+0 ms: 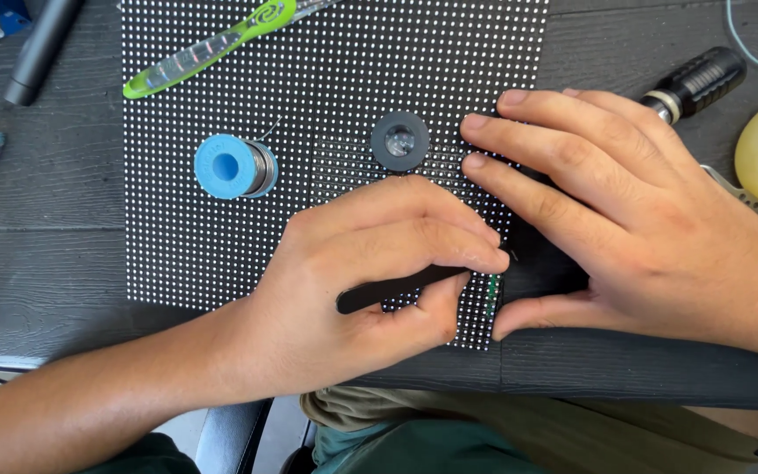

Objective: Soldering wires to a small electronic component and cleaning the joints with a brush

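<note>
I am pinching black tweezers (396,288) in my left hand (370,272), fingers closed tightly around them, their tip reaching the edge of a small dark module (541,259) near the front of the LED matrix panel (221,246). I am pressing my right hand (625,219) flat over that module, fingers spread narrowly and thumb hooked under its near edge. Farther back a black round lens (400,140) and a blue spool of solder wire (234,167) are sitting on the panel, with a green toothbrush (212,46) beyond and a black flashlight (695,83) lying on the dark table (46,246).
</note>
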